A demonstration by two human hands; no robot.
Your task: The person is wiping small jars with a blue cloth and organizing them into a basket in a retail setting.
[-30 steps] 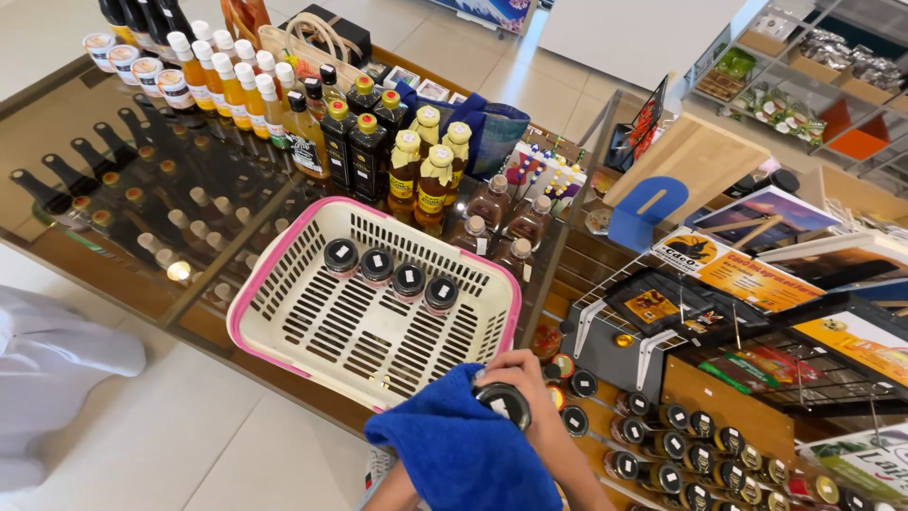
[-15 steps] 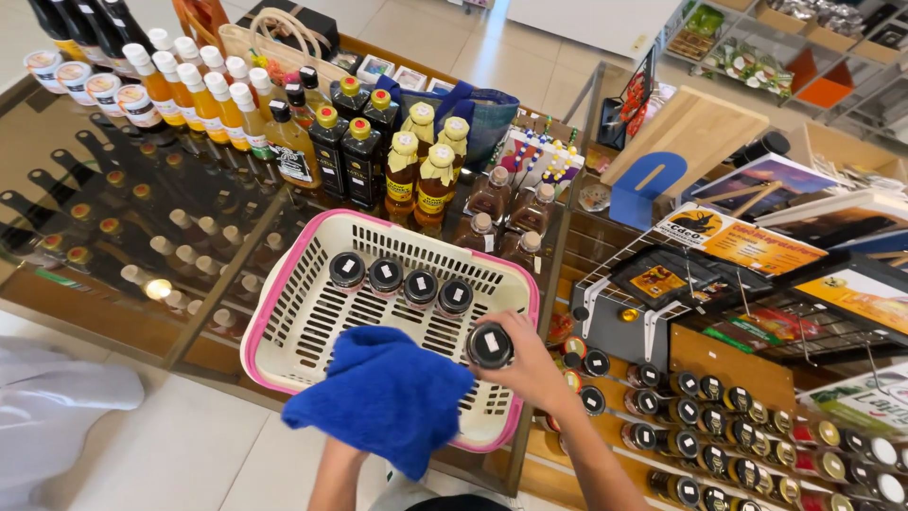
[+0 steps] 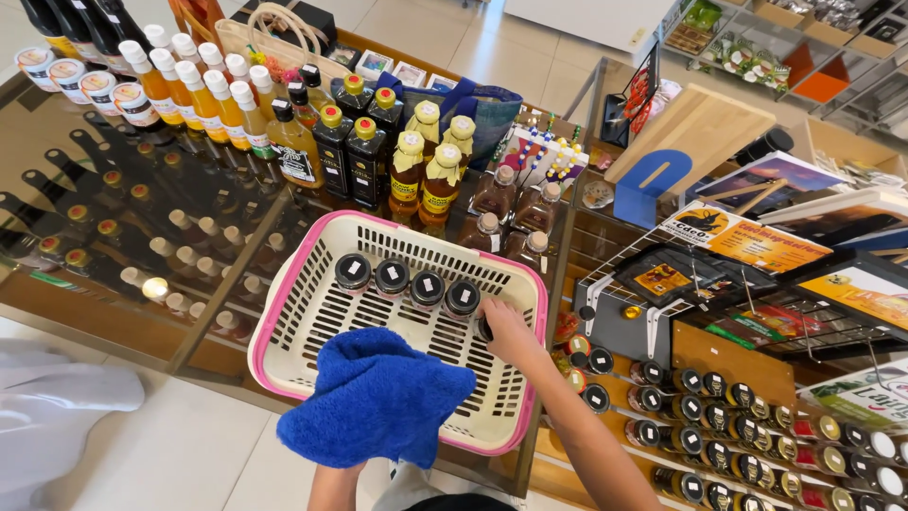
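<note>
A cream basket with a pink rim [image 3: 284, 284] rests on the glass counter. Inside it, several small black-lidded jars [image 3: 407, 281] stand in a row near the far side. My right hand [image 3: 506, 331] is inside the basket at the right end of that row, closed around one more black-lidded jar, mostly hidden under my fingers. My left hand is covered by the blue cloth [image 3: 374, 397] it holds over the basket's near edge; only the wrist shows below it.
Bottles of amber and dark liquid [image 3: 378, 142] crowd the counter behind the basket. A rack of small jars [image 3: 719, 426] fills the lower right. Printed cards and a wooden board [image 3: 695, 132] stand to the right. White fabric [image 3: 47, 416] lies at lower left.
My right hand has carried a black-lidded jar from the jar rack up into the basket, to the end of the row. The blue cloth moved up over the basket's near edge.
</note>
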